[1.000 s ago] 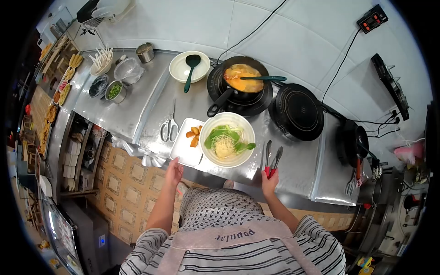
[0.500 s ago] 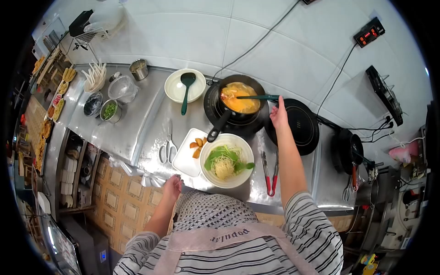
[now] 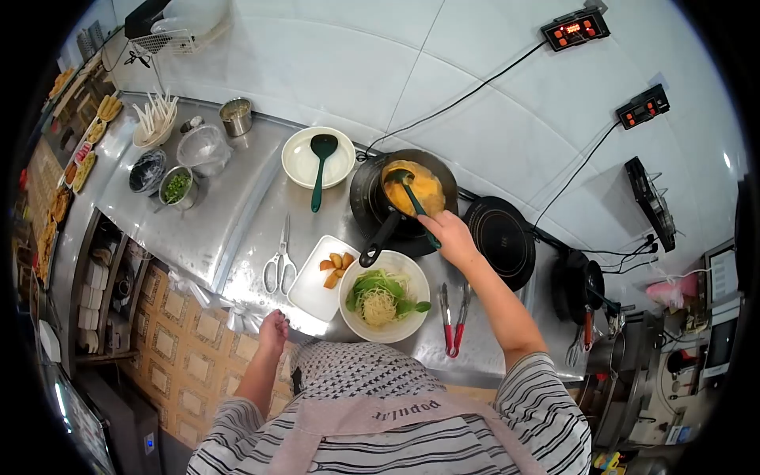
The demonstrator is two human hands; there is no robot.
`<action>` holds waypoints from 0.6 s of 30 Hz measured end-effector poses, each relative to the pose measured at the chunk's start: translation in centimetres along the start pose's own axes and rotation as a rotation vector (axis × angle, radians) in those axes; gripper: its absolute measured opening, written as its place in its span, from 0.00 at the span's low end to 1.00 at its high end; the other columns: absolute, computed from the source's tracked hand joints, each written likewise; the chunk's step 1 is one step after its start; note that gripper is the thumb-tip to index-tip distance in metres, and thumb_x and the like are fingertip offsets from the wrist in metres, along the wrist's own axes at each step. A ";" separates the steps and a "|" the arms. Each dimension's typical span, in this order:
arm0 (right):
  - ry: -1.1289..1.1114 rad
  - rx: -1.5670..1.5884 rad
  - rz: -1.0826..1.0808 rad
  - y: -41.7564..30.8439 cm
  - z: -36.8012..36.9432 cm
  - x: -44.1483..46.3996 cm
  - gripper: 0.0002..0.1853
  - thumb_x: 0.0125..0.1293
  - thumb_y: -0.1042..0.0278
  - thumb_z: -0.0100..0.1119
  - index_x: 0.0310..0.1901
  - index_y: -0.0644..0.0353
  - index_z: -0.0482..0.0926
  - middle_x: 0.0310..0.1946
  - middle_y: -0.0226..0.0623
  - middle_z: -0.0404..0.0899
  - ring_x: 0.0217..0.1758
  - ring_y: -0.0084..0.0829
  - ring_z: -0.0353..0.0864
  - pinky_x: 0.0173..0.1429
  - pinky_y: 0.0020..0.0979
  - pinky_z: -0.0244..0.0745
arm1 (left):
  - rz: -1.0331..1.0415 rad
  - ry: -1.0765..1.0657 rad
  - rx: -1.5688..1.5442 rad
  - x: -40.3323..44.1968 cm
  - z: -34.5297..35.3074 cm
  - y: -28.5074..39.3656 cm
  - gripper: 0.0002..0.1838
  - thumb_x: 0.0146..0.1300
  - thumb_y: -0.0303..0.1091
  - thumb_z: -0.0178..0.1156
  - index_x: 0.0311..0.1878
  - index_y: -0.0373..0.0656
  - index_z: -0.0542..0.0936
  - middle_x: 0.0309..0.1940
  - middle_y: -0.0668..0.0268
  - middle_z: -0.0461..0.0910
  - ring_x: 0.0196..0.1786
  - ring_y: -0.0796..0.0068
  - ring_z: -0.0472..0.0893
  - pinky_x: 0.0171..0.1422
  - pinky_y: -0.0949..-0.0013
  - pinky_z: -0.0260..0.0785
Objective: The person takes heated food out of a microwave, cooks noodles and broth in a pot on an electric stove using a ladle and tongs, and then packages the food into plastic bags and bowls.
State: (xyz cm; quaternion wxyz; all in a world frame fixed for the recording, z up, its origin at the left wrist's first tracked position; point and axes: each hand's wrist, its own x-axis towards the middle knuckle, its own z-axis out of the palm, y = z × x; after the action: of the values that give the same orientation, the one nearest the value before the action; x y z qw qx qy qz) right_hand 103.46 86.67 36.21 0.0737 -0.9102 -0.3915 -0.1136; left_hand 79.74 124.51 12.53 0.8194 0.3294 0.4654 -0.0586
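My right hand (image 3: 449, 237) grips the dark green handle of a ladle (image 3: 410, 194), whose head rests in an orange, soupy dish (image 3: 423, 186) inside a black, long-handled pan (image 3: 383, 239). The pan sits on a round black hob. My left hand (image 3: 273, 331) hangs at the counter's front edge, fingers curled in, with nothing visible in it. In front of me stands a white bowl (image 3: 419, 318) holding noodles and green leaves (image 3: 378, 301). Beside it lies a white tray (image 3: 314, 299) with browned wedges (image 3: 336, 265).
Scissors (image 3: 279, 265) lie left of the tray, red-handled tongs (image 3: 454, 324) right of the bowl. A cream bowl (image 3: 294, 169) holds a green spatula-like spoon (image 3: 321, 158). A second hob (image 3: 500, 237) is at right. Chopped greens fill a metal cup (image 3: 177, 186).
My right hand has moved left and toward me, swinging the ladle's handle from pointing right to pointing down toward me. My left hand is more tightly curled. The view has shifted.
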 end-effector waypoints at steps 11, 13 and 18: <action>0.132 0.124 0.095 0.3 -3.5 -2.8 0.20 0.56 0.56 0.63 0.42 0.65 0.78 0.31 0.47 0.77 0.37 0.47 0.76 0.43 0.41 0.71 | 0.033 0.056 -0.101 -0.9 -2.7 -7.9 0.14 0.63 0.41 0.49 0.23 0.46 0.70 0.14 0.69 0.68 0.16 0.76 0.71 0.18 0.75 0.64; 0.136 0.140 0.059 0.8 -3.1 -3.7 0.19 0.54 0.58 0.63 0.40 0.66 0.78 0.28 0.51 0.75 0.35 0.50 0.74 0.40 0.42 0.70 | 0.030 0.087 0.070 -0.3 -5.1 -10.2 0.12 0.62 0.40 0.49 0.25 0.46 0.71 0.15 0.67 0.70 0.15 0.75 0.69 0.16 0.75 0.60; 0.177 0.286 0.054 1.4 -1.9 -5.7 0.13 0.50 0.70 0.62 0.38 0.65 0.77 0.32 0.48 0.76 0.39 0.49 0.74 0.45 0.41 0.69 | 0.114 0.343 0.177 0.7 -13.8 -15.6 0.12 0.61 0.39 0.49 0.32 0.40 0.74 0.24 0.61 0.73 0.21 0.71 0.71 0.22 0.69 0.62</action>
State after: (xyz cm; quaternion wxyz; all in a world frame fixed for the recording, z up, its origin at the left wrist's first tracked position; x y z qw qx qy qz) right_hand 100.45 81.31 36.47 0.2394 -0.8871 -0.3710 -0.1344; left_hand 63.85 120.75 -0.46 0.6978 0.4312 0.5720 0.0044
